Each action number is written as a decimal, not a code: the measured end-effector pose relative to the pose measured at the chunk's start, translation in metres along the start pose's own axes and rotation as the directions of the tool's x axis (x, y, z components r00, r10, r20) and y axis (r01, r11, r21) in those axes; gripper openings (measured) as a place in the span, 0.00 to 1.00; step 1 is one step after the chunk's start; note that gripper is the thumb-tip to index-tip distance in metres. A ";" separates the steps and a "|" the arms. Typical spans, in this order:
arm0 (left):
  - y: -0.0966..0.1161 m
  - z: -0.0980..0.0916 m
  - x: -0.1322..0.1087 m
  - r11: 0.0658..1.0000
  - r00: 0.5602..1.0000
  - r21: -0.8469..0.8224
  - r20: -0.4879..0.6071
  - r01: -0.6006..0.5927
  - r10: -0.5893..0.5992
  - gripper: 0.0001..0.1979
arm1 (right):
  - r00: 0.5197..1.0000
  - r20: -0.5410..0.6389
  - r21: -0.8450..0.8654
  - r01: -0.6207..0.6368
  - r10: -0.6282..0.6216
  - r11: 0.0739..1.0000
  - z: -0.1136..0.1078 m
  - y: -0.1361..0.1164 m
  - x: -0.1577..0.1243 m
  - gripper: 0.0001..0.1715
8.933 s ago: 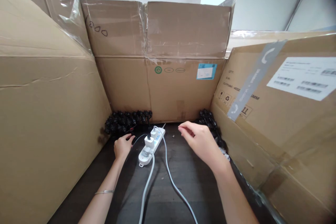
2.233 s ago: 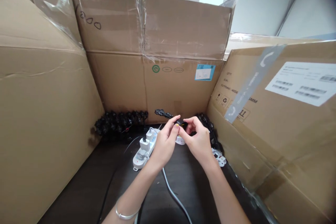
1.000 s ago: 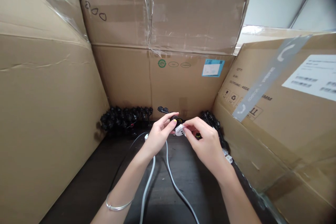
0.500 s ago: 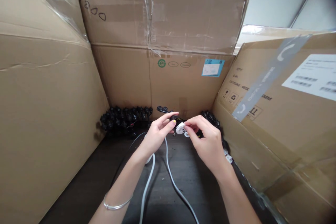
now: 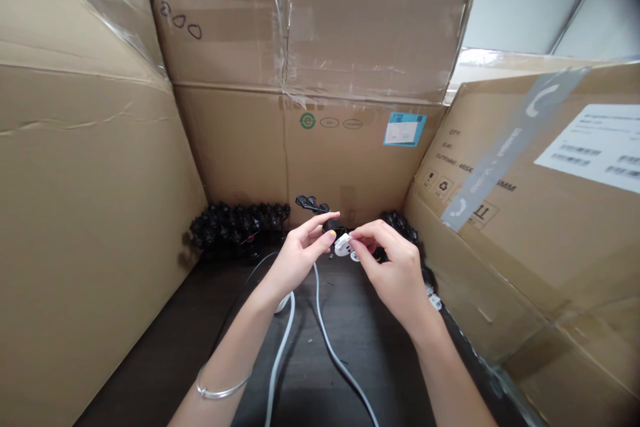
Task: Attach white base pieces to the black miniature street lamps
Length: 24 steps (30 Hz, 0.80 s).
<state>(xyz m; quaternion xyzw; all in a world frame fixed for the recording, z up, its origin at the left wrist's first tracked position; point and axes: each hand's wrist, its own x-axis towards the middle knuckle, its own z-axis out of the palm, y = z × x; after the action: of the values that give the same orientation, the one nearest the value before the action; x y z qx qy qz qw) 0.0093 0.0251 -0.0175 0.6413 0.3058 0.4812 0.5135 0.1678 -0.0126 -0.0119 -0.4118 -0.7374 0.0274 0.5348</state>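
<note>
My left hand (image 5: 303,250) is closed around a black rounded piece (image 5: 331,225), pinched between thumb and fingers. A small white plastic part (image 5: 343,245) with dark slots is held between the thumb and fingertips of my right hand (image 5: 395,263). The two pieces are close together; whether they touch I cannot tell. A second white round bit (image 5: 355,256) shows just under the right fingertips. Black faceted pieces (image 5: 311,203) stick out beyond my left fingers, seemingly joined to the black piece.
Several black faceted parts (image 5: 240,223) are heaped at the back left, more (image 5: 400,227) at the back right. Grey cables (image 5: 324,330) run over the dark table (image 5: 165,353). Cardboard boxes (image 5: 95,213) wall in the left, back and right. White parts (image 5: 434,299) lie by the right box.
The black faceted pieces beyond my left hand have shifted slightly up and left, and the black piece has turned a little. Both hands keep nearly the same place and grip.
</note>
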 end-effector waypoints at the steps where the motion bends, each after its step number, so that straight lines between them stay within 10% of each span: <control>1: 0.000 0.000 0.000 1.000 1.000 0.002 0.007 -0.004 0.004 0.22 | 1.000 -0.003 -0.001 -0.003 0.003 1.000 0.000 0.001 0.000 0.06; 24: -0.004 -0.002 -0.002 0.988 0.985 -0.068 0.088 -0.141 0.146 0.15 | 0.998 -0.057 0.010 0.033 -0.033 0.999 0.003 -0.002 -0.001 0.08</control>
<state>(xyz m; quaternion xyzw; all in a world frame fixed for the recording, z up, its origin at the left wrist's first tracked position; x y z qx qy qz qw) 0.0069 0.0254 -0.0223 0.6671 0.2197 0.4959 0.5106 0.1644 -0.0139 -0.0129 -0.3974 -0.7282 0.0107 0.5582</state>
